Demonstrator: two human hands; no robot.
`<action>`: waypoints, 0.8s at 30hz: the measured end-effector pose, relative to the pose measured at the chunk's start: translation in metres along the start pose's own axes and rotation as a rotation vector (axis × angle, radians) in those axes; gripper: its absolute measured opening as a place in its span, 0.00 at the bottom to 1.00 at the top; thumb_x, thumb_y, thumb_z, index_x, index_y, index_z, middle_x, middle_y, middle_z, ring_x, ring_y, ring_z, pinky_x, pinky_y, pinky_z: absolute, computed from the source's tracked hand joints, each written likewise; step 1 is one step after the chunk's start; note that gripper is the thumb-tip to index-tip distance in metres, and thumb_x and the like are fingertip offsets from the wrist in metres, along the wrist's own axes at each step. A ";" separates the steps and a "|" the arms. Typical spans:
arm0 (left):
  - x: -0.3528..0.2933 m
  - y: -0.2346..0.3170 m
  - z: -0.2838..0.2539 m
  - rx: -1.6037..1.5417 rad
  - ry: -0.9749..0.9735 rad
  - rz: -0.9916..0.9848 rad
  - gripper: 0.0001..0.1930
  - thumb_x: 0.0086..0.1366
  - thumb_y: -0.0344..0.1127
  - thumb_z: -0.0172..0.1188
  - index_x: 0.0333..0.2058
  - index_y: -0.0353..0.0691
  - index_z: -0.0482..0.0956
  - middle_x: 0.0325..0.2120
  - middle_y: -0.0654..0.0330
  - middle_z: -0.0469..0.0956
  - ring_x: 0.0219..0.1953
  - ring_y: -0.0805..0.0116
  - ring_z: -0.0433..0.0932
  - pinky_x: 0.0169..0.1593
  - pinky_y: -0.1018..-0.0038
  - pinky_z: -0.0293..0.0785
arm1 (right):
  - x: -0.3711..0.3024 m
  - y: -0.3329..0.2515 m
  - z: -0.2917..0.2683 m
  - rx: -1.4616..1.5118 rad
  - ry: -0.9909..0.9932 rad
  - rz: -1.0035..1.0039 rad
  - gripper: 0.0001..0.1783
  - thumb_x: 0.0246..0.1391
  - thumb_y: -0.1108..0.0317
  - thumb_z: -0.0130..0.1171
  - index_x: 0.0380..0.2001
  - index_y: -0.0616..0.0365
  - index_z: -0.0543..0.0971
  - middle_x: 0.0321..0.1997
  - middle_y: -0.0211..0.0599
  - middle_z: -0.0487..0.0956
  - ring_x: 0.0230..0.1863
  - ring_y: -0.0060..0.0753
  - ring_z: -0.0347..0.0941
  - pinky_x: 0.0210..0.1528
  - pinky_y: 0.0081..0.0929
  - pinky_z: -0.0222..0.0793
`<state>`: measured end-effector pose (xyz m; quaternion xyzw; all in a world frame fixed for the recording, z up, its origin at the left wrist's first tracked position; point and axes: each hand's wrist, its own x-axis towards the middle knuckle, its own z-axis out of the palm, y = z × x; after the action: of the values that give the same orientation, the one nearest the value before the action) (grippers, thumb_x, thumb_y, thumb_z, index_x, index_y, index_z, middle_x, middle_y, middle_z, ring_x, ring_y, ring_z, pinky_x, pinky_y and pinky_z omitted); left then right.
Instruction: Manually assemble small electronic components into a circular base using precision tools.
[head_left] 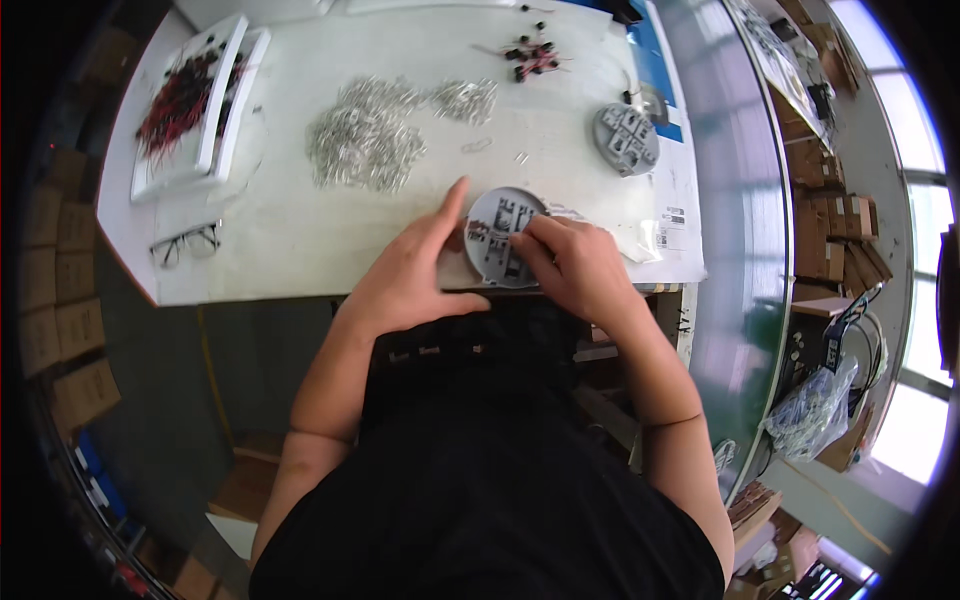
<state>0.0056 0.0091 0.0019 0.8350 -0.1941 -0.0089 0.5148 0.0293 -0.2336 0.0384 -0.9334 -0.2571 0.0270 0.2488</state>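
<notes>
Grey and round, the disc (494, 238) sits at the front edge of the table (290, 245), between my hands. My right hand (580, 264) curls over its right part, touching it; whether anything small is pinched there, I cannot tell. My left hand (408, 272) is spread wide with nothing in its grasp, just beside the left rim. I judge this to be fingertip work on the disc; the next move likely calls for the left hand to brace it.

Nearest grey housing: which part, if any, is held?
The right hand touches the grey housing on its right; whether it grips is unclear. The left hand is open.
</notes>
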 end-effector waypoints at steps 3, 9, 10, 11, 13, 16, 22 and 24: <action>-0.005 -0.015 -0.005 -0.210 -0.055 -0.025 0.39 0.55 0.30 0.78 0.66 0.35 0.74 0.44 0.51 0.84 0.43 0.56 0.84 0.49 0.65 0.80 | -0.013 -0.013 0.002 0.142 0.145 -0.042 0.13 0.56 0.61 0.72 0.40 0.54 0.83 0.28 0.39 0.82 0.31 0.49 0.82 0.34 0.43 0.77; 0.006 -0.016 0.014 -0.264 0.105 -0.066 0.10 0.65 0.23 0.68 0.46 0.32 0.84 0.35 0.56 0.81 0.31 0.67 0.79 0.35 0.75 0.74 | -0.025 -0.022 0.018 0.081 0.390 -0.175 0.23 0.47 0.62 0.79 0.47 0.55 0.84 0.31 0.36 0.83 0.31 0.47 0.82 0.36 0.39 0.79; 0.008 -0.008 0.013 -0.149 0.107 -0.030 0.10 0.66 0.23 0.67 0.46 0.33 0.84 0.33 0.56 0.80 0.30 0.67 0.77 0.34 0.74 0.73 | -0.024 -0.011 0.014 0.106 0.527 -0.162 0.22 0.47 0.65 0.78 0.46 0.55 0.85 0.31 0.35 0.83 0.30 0.41 0.82 0.35 0.35 0.78; 0.010 0.000 0.010 -0.035 0.112 0.006 0.09 0.67 0.23 0.67 0.46 0.34 0.85 0.32 0.57 0.80 0.29 0.68 0.76 0.33 0.74 0.73 | -0.023 0.001 0.009 0.130 0.663 -0.152 0.21 0.47 0.68 0.77 0.46 0.56 0.85 0.31 0.35 0.83 0.28 0.36 0.82 0.34 0.32 0.78; 0.005 0.004 0.004 0.100 0.130 0.035 0.09 0.68 0.23 0.66 0.46 0.34 0.85 0.31 0.57 0.79 0.28 0.68 0.75 0.32 0.73 0.72 | -0.011 0.043 -0.016 0.221 0.805 0.200 0.14 0.54 0.72 0.72 0.45 0.57 0.85 0.30 0.33 0.84 0.26 0.24 0.78 0.32 0.25 0.75; 0.004 -0.001 0.004 0.153 0.179 0.107 0.08 0.69 0.24 0.67 0.46 0.36 0.87 0.31 0.57 0.80 0.28 0.69 0.75 0.32 0.74 0.72 | -0.011 0.184 -0.089 0.144 1.077 0.502 0.12 0.61 0.64 0.68 0.44 0.60 0.85 0.34 0.45 0.88 0.30 0.32 0.84 0.35 0.29 0.78; -0.007 -0.014 0.008 0.087 0.192 0.066 0.11 0.67 0.29 0.71 0.47 0.37 0.88 0.33 0.58 0.80 0.27 0.69 0.75 0.33 0.74 0.74 | -0.085 0.393 -0.150 -0.395 0.996 1.063 0.25 0.63 0.46 0.61 0.48 0.57 0.87 0.41 0.51 0.88 0.49 0.56 0.85 0.52 0.47 0.79; -0.004 -0.013 0.011 0.065 0.205 0.057 0.12 0.66 0.32 0.73 0.47 0.37 0.88 0.33 0.58 0.81 0.28 0.69 0.76 0.33 0.74 0.75 | -0.089 0.388 -0.158 -0.619 0.876 1.245 0.25 0.63 0.46 0.62 0.47 0.58 0.88 0.39 0.53 0.88 0.49 0.58 0.85 0.53 0.45 0.78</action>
<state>0.0032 0.0063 -0.0155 0.8420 -0.1642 0.0977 0.5046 0.1612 -0.6372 -0.0159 -0.8575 0.4324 -0.2787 -0.0028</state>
